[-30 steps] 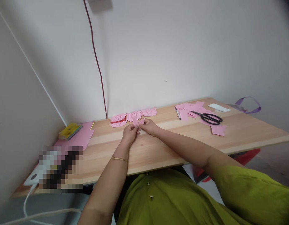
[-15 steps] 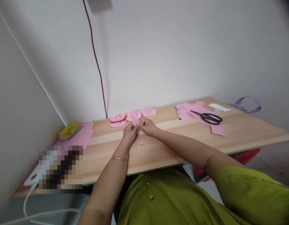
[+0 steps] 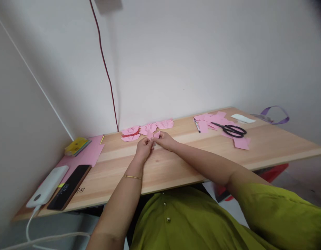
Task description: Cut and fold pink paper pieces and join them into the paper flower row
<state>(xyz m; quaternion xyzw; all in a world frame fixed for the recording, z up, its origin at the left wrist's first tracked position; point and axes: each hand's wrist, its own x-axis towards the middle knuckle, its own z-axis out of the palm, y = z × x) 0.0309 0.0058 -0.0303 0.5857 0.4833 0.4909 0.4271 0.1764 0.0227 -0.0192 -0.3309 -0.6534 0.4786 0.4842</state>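
Observation:
Both hands meet over the middle of the table, pinching a small piece of pink paper [image 3: 156, 134]. My left hand [image 3: 144, 148] has its fingers closed on the paper's left side. My right hand [image 3: 164, 140] pinches it from the right, with a corner standing up between thumb and finger. The fingers partly hide the piece, so its full shape cannot be made out. Just behind the hands lie several pink paper cut-outs [image 3: 148, 128] in a row near the wall. A red strip [image 3: 130, 134] crosses the leftmost ones.
To the right are black-handled scissors [image 3: 232, 131], a pen [image 3: 197, 125], pink paper scraps [image 3: 210, 119] and a white strip [image 3: 242, 118]. At left lie a yellow pack [image 3: 77, 146], pink sheets [image 3: 91, 155], a white power bank [image 3: 48, 186] with cable, and a phone [image 3: 70, 187].
The right fingers have shifted slightly on the pink paper, and more of its raised corner shows. Both hands stay in nearly the same place. The view has moved a little.

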